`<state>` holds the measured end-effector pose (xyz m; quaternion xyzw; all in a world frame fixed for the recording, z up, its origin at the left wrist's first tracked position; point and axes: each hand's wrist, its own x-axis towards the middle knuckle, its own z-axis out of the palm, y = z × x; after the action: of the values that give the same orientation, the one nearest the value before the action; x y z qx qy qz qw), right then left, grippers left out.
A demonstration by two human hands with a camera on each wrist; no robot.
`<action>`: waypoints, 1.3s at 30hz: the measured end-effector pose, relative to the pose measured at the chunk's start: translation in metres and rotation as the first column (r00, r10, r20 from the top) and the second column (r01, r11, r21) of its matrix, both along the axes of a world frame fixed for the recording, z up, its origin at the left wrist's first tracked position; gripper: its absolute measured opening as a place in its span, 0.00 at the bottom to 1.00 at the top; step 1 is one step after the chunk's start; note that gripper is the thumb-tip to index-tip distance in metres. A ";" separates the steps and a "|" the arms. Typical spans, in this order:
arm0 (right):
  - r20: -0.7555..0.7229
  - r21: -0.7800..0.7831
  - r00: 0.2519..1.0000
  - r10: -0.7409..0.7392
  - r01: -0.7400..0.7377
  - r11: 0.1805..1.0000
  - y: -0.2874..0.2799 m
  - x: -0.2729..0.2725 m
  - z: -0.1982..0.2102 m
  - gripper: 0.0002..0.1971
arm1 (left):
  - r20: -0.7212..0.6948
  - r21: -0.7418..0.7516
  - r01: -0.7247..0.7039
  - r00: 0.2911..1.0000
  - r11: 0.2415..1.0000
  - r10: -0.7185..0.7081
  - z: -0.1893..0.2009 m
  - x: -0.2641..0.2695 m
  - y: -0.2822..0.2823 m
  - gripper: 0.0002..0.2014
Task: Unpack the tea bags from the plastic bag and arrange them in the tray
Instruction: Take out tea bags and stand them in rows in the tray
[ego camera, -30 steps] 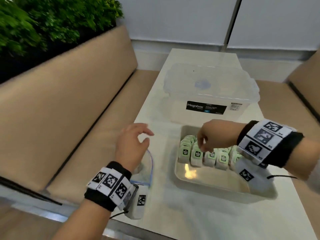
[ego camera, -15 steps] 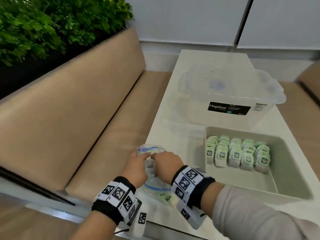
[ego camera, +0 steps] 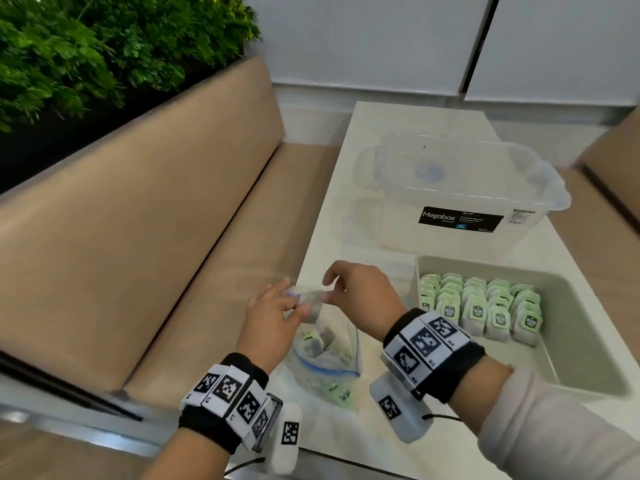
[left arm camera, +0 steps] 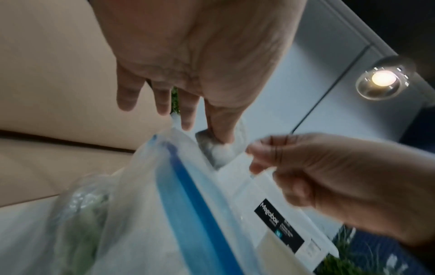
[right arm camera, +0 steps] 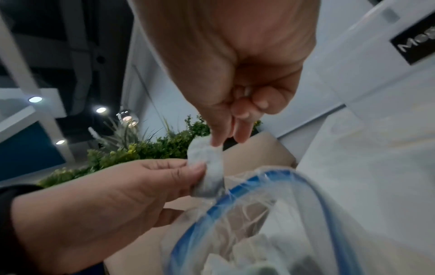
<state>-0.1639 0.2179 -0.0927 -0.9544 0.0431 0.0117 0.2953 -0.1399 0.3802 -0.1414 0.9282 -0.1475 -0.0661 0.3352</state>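
Observation:
A clear plastic bag (ego camera: 325,362) with a blue zip rim stands open on the white table near its front left edge, with several tea bags still inside. Just above its mouth a pale tea bag (ego camera: 308,301) is held between both hands. My left hand (ego camera: 294,306) pinches its lower end (right arm camera: 207,184) with thumb and fingers. My right hand (ego camera: 329,292) pinches its upper end (right arm camera: 200,150) from the other side. The bag's rim (left arm camera: 179,186) reaches up to the left fingers; whether they also hold it is unclear. To the right, the grey tray (ego camera: 588,358) holds rows of green-labelled tea bags (ego camera: 481,306).
A clear lidded Megabox storage box (ego camera: 457,188) stands behind the tray. A tan bench seat (ego camera: 138,237) runs along the table's left side, with green plants (ego camera: 86,46) behind it. The near part of the tray floor is bare.
My right hand left the rows in the tray and came over to the plastic bag. A tea bag now sits above the bag's mouth, held by both hands.

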 end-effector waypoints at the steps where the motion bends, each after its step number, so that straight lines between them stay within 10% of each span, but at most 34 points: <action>1: -0.021 0.048 0.999 -0.037 0.038 0.998 0.000 0.001 -0.003 0.03 | 0.025 -0.074 -0.019 0.999 0.997 0.021 0.001 0.001 0.002 0.12; 8: -0.267 -0.132 0.918 0.293 -0.336 0.933 0.036 -0.007 -0.043 0.10 | 0.000 -0.345 -0.172 0.983 0.923 0.184 0.005 -0.009 0.004 0.17; 16: 0.043 -0.190 0.941 0.334 -0.321 0.928 0.046 -0.008 -0.047 0.03 | -0.118 -0.364 -0.189 0.981 0.912 0.156 -0.003 -0.014 0.003 0.09; 20: -0.147 -0.160 0.958 0.244 -0.267 0.950 0.035 -0.009 -0.046 0.15 | -0.150 -0.380 -0.233 0.970 0.895 0.189 -0.003 -0.012 0.001 0.09; 33: -0.043 0.236 0.999 0.032 -0.021 0.971 -0.021 -0.015 0.003 0.03 | -0.098 -0.406 -0.245 0.969 0.880 0.225 0.019 -0.009 -0.011 0.11; 39: -0.136 0.655 0.990 0.028 0.069 0.752 -0.047 -0.023 0.033 0.06 | -0.127 -0.436 -0.121 0.989 0.892 0.072 0.028 -0.012 -0.043 0.10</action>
<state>-0.1867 0.1712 -0.0598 -0.7857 0.0668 0.0883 0.6086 -0.1517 0.3367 -0.1132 0.8289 -0.0941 -0.0636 0.5478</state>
